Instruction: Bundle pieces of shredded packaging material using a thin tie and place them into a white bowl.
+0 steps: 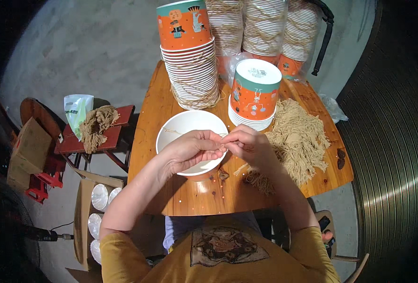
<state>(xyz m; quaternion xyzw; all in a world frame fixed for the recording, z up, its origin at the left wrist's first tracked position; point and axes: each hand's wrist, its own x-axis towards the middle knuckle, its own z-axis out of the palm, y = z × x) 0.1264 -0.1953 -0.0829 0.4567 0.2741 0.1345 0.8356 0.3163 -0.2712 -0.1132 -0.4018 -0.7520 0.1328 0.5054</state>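
A white-lined paper bucket [182, 121] stands with its mouth up on the wooden table, right in front of me. Over its right side my left hand [194, 148] and my right hand [247, 145] meet, fingertips pinched together. A thin tan string [171, 130] crosses the bucket's far left rim and runs toward my left hand; both hands appear to pinch it, though the fingers hide most of it. Beside my right forearm lies a loose heap of tan strings [301, 139]. Just beyond that hand, a short stack of orange and green paper buckets [256, 99] rests upside down.
A tall stack of string-wrapped buckets [190, 75] rises at the table's far left, with more wrapped stacks [265, 28] behind. Left of the table, a red bench [119, 115] carries a plastic bag [78, 111] and a string bundle [97, 125]. An open carton [84, 207] sits below.
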